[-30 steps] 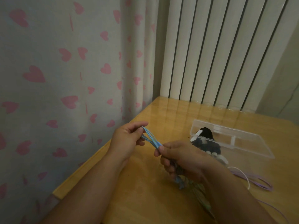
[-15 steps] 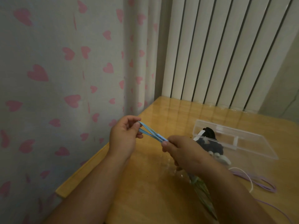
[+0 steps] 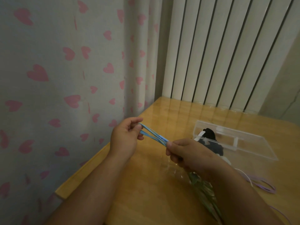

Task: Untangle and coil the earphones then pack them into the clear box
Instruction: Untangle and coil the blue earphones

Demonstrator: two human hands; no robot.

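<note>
A blue earphone cable is folded into a long narrow loop stretched between my hands above the wooden table. My left hand pinches the loop's far end between thumb and fingers. My right hand grips the gathered strands at the near end, and more cable hangs below it, greenish and blurred. The clear box lies open on the table behind my right hand. Black and white earphones sit at its left end.
A purple and white cable lies loose on the table at the right. A curtain with pink hearts hangs left of the table's edge. Vertical white slats stand behind the table.
Both hands rose a little and drew apart, so the blue loop is stretched longer. The view shifted slightly.
</note>
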